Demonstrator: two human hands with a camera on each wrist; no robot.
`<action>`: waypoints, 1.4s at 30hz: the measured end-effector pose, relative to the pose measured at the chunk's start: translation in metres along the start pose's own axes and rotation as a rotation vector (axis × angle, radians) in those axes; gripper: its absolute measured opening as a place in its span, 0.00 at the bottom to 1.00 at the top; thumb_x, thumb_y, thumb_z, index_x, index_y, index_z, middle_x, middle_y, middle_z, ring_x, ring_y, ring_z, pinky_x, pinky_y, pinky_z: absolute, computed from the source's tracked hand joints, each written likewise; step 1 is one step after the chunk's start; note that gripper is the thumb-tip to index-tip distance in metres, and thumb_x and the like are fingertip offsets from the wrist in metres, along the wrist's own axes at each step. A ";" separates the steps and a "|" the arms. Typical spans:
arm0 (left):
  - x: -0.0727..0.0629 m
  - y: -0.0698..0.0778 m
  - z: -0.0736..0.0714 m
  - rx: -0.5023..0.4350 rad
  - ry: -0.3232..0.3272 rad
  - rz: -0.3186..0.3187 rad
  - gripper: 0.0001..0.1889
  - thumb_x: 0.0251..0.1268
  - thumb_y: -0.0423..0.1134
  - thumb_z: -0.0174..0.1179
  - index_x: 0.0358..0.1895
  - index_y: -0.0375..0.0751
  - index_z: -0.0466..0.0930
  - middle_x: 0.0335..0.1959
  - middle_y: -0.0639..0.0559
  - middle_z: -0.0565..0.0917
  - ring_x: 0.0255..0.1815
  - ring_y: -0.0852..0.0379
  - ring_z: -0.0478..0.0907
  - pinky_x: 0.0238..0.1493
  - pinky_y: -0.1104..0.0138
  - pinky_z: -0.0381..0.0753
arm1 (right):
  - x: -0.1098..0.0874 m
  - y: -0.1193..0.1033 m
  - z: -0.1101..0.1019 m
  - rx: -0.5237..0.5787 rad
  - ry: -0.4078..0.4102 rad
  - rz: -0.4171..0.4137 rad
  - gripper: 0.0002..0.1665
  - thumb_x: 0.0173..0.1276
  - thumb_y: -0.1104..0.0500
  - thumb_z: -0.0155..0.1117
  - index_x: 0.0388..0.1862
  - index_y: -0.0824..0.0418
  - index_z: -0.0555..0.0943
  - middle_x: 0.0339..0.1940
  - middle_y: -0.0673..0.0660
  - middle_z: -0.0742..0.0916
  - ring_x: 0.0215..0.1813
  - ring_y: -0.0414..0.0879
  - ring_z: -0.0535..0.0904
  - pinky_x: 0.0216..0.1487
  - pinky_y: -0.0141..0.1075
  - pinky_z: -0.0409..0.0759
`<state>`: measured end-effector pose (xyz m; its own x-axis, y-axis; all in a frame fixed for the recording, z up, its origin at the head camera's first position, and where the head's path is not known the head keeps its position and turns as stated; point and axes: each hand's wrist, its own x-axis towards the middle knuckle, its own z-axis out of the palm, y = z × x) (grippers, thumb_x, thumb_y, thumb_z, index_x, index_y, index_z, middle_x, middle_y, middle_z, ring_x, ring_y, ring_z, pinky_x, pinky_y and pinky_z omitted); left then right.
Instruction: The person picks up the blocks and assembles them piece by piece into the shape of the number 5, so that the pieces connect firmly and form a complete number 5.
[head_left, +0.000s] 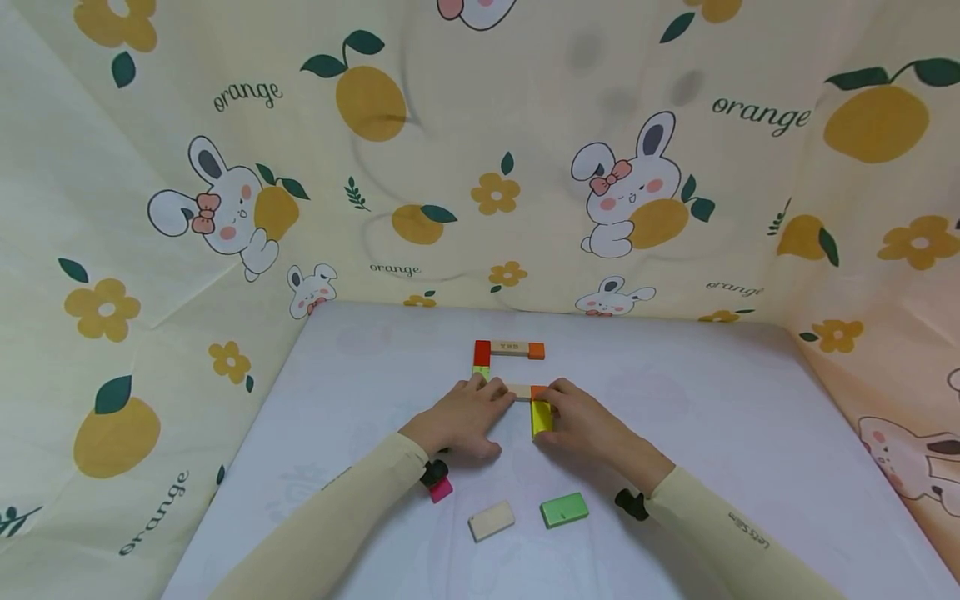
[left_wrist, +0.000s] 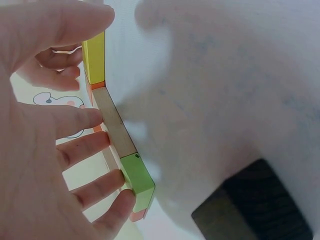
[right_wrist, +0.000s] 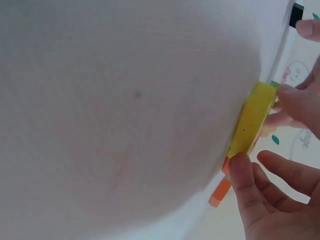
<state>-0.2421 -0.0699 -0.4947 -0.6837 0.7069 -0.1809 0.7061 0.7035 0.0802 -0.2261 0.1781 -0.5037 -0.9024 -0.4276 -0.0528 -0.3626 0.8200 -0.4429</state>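
Observation:
Small blocks lie end to end in an angular figure. At its near right end is a yellow block (head_left: 541,419), which my right hand (head_left: 596,429) holds, thumb at its near end and a fingertip by the join with an orange block (head_left: 537,392). Beside that, a wooden block (left_wrist: 115,120) and a light green block (left_wrist: 137,179) continue the line. Fingertips of my left hand (head_left: 467,417) rest against these two, fingers spread, thumb apart. Farther back, a red block (head_left: 482,352), a plain wooden block with markings (head_left: 510,347) and another orange block (head_left: 536,351) form the top.
Nearer me lie a loose wooden block (head_left: 492,521) and a green block (head_left: 564,510). A pink block (head_left: 441,490) is partly hidden by my left wrist. A patterned cloth (head_left: 465,167) rises behind and beside the white tabletop (head_left: 675,400).

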 end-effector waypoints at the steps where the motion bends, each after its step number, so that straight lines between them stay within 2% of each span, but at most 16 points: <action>1: 0.000 0.000 0.000 -0.001 -0.003 -0.001 0.43 0.66 0.58 0.68 0.82 0.47 0.69 0.74 0.51 0.69 0.67 0.48 0.65 0.69 0.55 0.72 | 0.000 0.001 -0.001 0.013 0.005 0.003 0.36 0.63 0.55 0.86 0.68 0.61 0.83 0.58 0.54 0.81 0.49 0.47 0.79 0.52 0.40 0.84; 7: 0.001 0.000 0.002 0.000 -0.008 -0.010 0.43 0.66 0.58 0.68 0.83 0.48 0.69 0.75 0.51 0.69 0.68 0.48 0.65 0.70 0.54 0.72 | 0.004 0.007 -0.007 0.073 0.039 -0.020 0.32 0.67 0.56 0.81 0.68 0.61 0.83 0.61 0.55 0.82 0.50 0.48 0.80 0.52 0.43 0.85; 12: 0.001 0.003 0.005 -0.006 -0.014 -0.003 0.43 0.66 0.59 0.68 0.82 0.48 0.69 0.75 0.51 0.69 0.68 0.48 0.65 0.70 0.53 0.72 | 0.003 0.015 -0.012 0.065 0.019 -0.048 0.26 0.69 0.59 0.79 0.65 0.61 0.86 0.65 0.56 0.84 0.54 0.50 0.83 0.57 0.46 0.86; 16: 0.003 0.004 0.007 -0.003 -0.016 0.002 0.43 0.66 0.59 0.67 0.83 0.48 0.68 0.75 0.51 0.69 0.69 0.48 0.64 0.70 0.54 0.72 | 0.001 0.020 -0.016 0.066 0.004 -0.055 0.22 0.69 0.62 0.78 0.61 0.61 0.88 0.64 0.56 0.86 0.54 0.50 0.84 0.58 0.47 0.86; 20: 0.005 0.002 0.006 0.012 -0.016 -0.005 0.43 0.67 0.59 0.67 0.83 0.48 0.68 0.76 0.51 0.68 0.69 0.48 0.64 0.70 0.54 0.72 | 0.004 0.022 -0.018 0.086 -0.004 -0.055 0.23 0.70 0.64 0.77 0.64 0.62 0.88 0.64 0.56 0.86 0.57 0.52 0.84 0.61 0.49 0.85; 25: 0.005 0.002 0.004 0.019 -0.014 -0.004 0.43 0.67 0.59 0.67 0.82 0.48 0.69 0.75 0.51 0.69 0.69 0.47 0.65 0.70 0.55 0.73 | 0.009 0.025 -0.014 0.102 -0.009 -0.100 0.23 0.69 0.64 0.79 0.63 0.62 0.89 0.63 0.57 0.87 0.58 0.54 0.83 0.61 0.50 0.85; 32: 0.004 0.001 0.003 0.012 -0.016 -0.010 0.43 0.67 0.59 0.68 0.83 0.48 0.68 0.76 0.51 0.69 0.69 0.47 0.65 0.70 0.54 0.72 | 0.013 0.027 -0.011 0.044 -0.015 -0.146 0.23 0.69 0.64 0.79 0.62 0.63 0.90 0.62 0.58 0.87 0.62 0.56 0.83 0.64 0.52 0.83; 42: 0.003 -0.001 0.003 0.005 -0.015 -0.021 0.43 0.67 0.59 0.66 0.84 0.48 0.67 0.77 0.52 0.69 0.70 0.48 0.64 0.71 0.54 0.71 | 0.016 0.025 -0.013 0.027 -0.046 -0.132 0.20 0.71 0.63 0.79 0.60 0.63 0.91 0.64 0.58 0.86 0.65 0.58 0.82 0.68 0.54 0.81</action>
<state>-0.2444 -0.0686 -0.4982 -0.6954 0.6912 -0.1968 0.6929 0.7175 0.0715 -0.2526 0.1962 -0.5038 -0.8355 -0.5486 -0.0333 -0.4705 0.7453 -0.4724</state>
